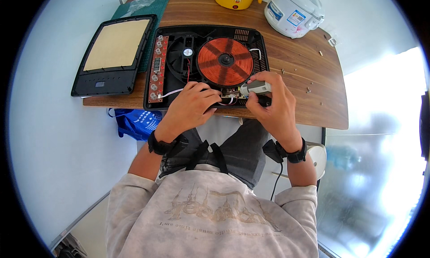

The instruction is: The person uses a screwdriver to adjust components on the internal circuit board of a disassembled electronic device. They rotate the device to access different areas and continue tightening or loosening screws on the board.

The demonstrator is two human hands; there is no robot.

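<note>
A: Largest entries?

B: Counter (pixel 309 63), wood-grain. At its middle, toward the near edge: induction-cooker housing (pixel 172 83), black, shallow, opened. Judged stiff, slick plastic of moderate weight; best held by its left and right side walls, off the parts inside. To its left: upturned top panel (pixel 114 52), tan sheet uppermost. Possibly glass-faced and brittle; take by the black frame.

A: Mid-sized?

B: Rice cooker (pixel 293 11), white, far right. Copper coil (pixel 225 59), flat and round, inside the housing; windings likely easily scuffed. Cooling fan (pixel 187 52), black, left of the coil; blades likely fragile.

A: Hands?

B: Left hand (pixel 190 103): fingers half bent, slightly spread, over the housing's near side; whether it pinches anything, cannot tell. Right hand (pixel 278 101): fingers curled round a grey-and-white tool (pixel 256 88), probably a screwdriver, at the housing's near right corner; likely light, hard, easily gripped.

A: Smallest?

B: White wires (pixel 172 92), thin, near left; soft, easily tugged loose. Loose screws (pixel 308 89), or similar small pieces, right part of the counter; likely to roll.

A: Edges, room?

B: Near: counter's edge close, little to spare. Left: panel just beside, tight. Right: widest stretch, shared with the screws.
</note>
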